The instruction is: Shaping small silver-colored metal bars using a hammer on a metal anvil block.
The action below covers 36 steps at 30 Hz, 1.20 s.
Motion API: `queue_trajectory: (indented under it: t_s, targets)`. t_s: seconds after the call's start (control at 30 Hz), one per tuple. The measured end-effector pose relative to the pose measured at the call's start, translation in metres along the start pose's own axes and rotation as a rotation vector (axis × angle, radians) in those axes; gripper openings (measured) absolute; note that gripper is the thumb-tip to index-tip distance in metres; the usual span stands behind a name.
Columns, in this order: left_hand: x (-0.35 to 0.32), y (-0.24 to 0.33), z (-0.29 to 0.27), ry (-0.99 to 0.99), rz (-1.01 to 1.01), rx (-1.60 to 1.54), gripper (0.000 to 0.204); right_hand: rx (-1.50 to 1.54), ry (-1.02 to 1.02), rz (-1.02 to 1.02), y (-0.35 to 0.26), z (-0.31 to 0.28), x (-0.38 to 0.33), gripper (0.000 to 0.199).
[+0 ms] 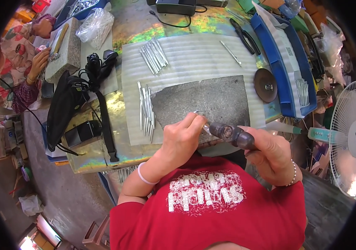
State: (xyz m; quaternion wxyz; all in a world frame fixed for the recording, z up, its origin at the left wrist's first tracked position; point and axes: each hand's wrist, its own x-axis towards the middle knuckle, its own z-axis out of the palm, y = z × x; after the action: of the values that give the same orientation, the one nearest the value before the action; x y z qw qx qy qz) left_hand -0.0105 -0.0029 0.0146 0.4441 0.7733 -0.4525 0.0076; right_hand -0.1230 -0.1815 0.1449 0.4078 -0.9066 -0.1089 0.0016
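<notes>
Metal pin (pixel 199 113) sat pinched between the closed fingers (pixel 195 121) of the left hand (pixel 182 139), its tip poking past them over the grey stone slab (pixel 211 98). Right hand (pixel 269 156) gripped a dark hammer (pixel 230 133) just beside. More pins (pixel 146 110) lay left on the tabletop (pixel 90 158).

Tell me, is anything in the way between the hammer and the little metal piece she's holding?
Nothing visible. The left hand pinches the thin metal piece on the dark stone slab, and the hammer in the right hand sits right beside it with no other thing between.
</notes>
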Motion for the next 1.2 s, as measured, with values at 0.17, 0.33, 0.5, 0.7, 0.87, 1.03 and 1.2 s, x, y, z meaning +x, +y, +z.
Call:
queue_trajectory:
  t_s: [0.17, 0.33, 0.5, 0.7, 0.87, 1.03, 1.2]
  targets:
    - [-0.001, -0.002, 0.001, 0.001, 0.006, 0.029, 0.015, 0.821, 0.037, 0.363, -0.012, 0.002, -0.006, 0.048]
    - [0.000, -0.001, 0.000, 0.006, 0.002, -0.023, 0.015, 0.243, -0.002, 0.070, 0.000, 0.004, -0.011, 0.049]
    - [-0.001, -0.001, 0.000, 0.012, -0.001, 0.007, 0.015, 0.056, 0.101, -0.022, -0.003, 0.003, -0.009, 0.051]
    - [0.000, 0.000, 0.000, 0.010, -0.006, 0.010, 0.015, -0.134, 0.086, -0.075, -0.002, 0.007, -0.007, 0.060]
    - [-0.002, 0.001, -0.003, -0.080, -0.063, 0.032, 0.029, -0.162, 0.101, -0.100, -0.002, 0.008, -0.008, 0.064]
    - [-0.002, 0.000, -0.002, -0.070, -0.066, 0.047, 0.024, -0.237, -0.057, 0.144, -0.023, -0.006, -0.003, 0.050]
    - [0.003, 0.003, 0.001, -0.014, 0.017, 0.029, 0.015, -0.638, 0.085, 0.041, -0.047, -0.013, -0.011, 0.026]
